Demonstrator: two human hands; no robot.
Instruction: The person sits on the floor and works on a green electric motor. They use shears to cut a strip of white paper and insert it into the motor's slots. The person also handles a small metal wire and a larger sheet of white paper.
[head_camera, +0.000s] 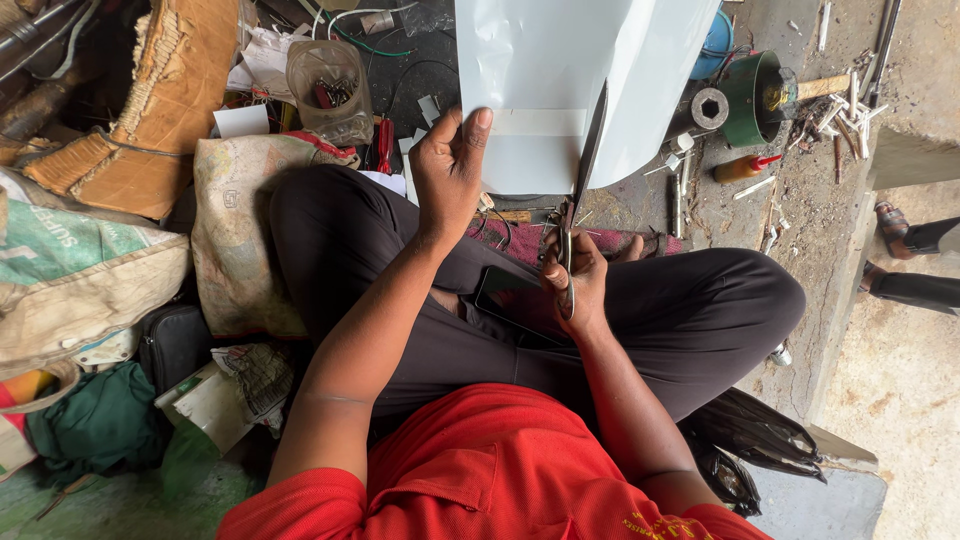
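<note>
I sit cross-legged in dark trousers and a red shirt. My left hand (450, 170) grips the lower left edge of a thin white metal sheet (560, 80) held up in front of me. My right hand (573, 282) is closed on the handles of long metal shears (583, 170), whose blades run up into the sheet's lower edge right of the middle. A dark phone (505, 295) lies on my lap between my arms.
A clear plastic jar of small parts (330, 90) stands at the back left beside torn cardboard (160, 100) and sacks (80, 270). A green tin (750, 100), a hex nut (709, 108) and an orange bottle (740, 168) lie right. Another person's sandalled feet (905, 255) are at the far right.
</note>
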